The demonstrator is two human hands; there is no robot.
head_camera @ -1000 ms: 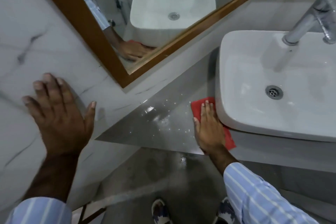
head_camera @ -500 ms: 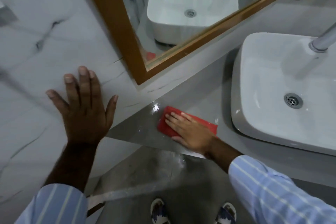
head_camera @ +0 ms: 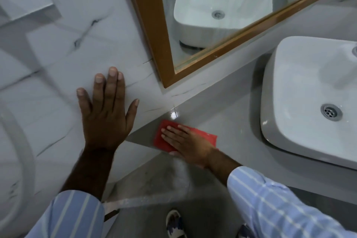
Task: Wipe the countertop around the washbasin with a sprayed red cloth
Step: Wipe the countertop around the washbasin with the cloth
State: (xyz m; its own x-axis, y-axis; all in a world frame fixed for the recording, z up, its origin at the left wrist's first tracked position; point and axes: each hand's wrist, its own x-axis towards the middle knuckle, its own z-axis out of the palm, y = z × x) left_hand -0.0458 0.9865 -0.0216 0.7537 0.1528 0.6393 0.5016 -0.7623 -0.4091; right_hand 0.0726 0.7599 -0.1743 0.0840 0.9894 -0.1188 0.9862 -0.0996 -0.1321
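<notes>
A red cloth (head_camera: 161,137) lies flat on the grey countertop (head_camera: 228,121), at its far left corner where it meets the side wall. My right hand (head_camera: 188,142) presses down on the cloth with fingers stretched flat, pointing left. To the right stands the white washbasin (head_camera: 301,87) with its metal drain (head_camera: 330,112). My left hand (head_camera: 107,111) is spread flat against the white marble side wall (head_camera: 63,60), holding nothing. A wet shine shows on the counter just beyond the cloth.
A wooden-framed mirror (head_camera: 212,15) hangs above the counter and reflects the basin. The counter's front edge runs below my right wrist. My shoes (head_camera: 174,224) stand on the grey floor below. A blurred white object sits at the far left.
My right hand has slid the red cloth leftward from beside the basin to the counter's left corner. My view has shifted right to left; the tap has left the frame.
</notes>
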